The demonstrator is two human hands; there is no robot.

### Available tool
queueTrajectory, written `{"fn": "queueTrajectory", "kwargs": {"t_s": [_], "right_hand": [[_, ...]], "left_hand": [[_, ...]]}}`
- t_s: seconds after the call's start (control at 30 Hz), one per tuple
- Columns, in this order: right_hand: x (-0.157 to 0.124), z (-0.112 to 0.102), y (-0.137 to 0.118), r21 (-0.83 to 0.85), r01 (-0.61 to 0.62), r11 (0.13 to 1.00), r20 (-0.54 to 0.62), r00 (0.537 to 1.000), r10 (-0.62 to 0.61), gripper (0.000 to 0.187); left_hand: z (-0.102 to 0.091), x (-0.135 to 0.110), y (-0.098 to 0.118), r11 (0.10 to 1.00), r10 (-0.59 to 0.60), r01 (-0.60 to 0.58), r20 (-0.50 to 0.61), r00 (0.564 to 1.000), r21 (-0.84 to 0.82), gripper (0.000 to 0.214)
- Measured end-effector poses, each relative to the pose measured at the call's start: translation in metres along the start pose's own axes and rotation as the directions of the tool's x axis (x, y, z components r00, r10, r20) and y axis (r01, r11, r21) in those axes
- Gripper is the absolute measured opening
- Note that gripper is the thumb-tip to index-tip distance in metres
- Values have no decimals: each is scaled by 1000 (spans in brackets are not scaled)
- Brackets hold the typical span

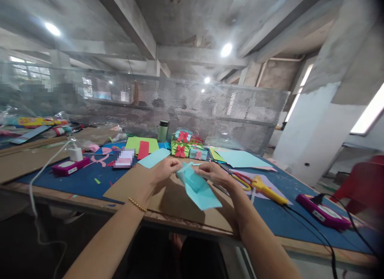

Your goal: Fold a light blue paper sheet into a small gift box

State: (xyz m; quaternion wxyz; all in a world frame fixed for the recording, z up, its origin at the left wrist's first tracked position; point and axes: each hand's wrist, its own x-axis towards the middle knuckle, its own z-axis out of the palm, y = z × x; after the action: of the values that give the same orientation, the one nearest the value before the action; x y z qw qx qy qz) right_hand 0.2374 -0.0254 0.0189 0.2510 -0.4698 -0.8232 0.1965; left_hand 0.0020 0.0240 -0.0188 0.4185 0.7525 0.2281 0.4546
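A folded piece of light blue paper (199,189) is held up over the brown cardboard sheet (129,187), its wide end pointing down toward me. The fingertips of my left hand (163,173) are closed on its upper left corner. On the other side, my right hand (214,174) pinches its upper right edge. A flat light blue strip (154,157) lies just beyond my left hand. Right of my right hand are scissors (246,185) with yellow and red handles and a yellow hot glue gun (270,191) on a pale purple sheet.
Small paper boxes with red and pink bows (180,151) stand at the back beside a green bottle (163,131). Around them lie light blue sheets (243,158), a red strip (143,149) and a phone (124,158). Purple power strips (70,166) with cables sit left and right.
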Motion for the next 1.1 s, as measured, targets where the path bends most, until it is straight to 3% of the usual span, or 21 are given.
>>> {"fn": "queueTrajectory", "kwargs": {"t_s": [0.13, 0.33, 0.7, 0.83, 1.1], "right_hand": [[5, 10, -1, -9, 40, 999, 82, 996, -39, 39], [8, 16, -1, 41, 53, 998, 101, 993, -57, 26], [10, 23, -11, 96, -20, 995, 100, 995, 11, 28], [10, 23, -11, 136, -23, 990, 101, 995, 9, 29], [6, 12, 6, 130, -66, 989, 123, 991, 50, 29]], "left_hand": [[9, -3, 2, 999, -32, 31, 71, 997, 7, 36], [9, -4, 5, 999, -43, 42, 47, 998, 28, 33], [26, -12, 5, 987, -112, 121, 86, 990, -105, 26], [24, -11, 6, 988, -109, 118, 85, 990, -104, 29], [9, -3, 6, 999, -37, 38, -55, 998, 16, 27]]}}
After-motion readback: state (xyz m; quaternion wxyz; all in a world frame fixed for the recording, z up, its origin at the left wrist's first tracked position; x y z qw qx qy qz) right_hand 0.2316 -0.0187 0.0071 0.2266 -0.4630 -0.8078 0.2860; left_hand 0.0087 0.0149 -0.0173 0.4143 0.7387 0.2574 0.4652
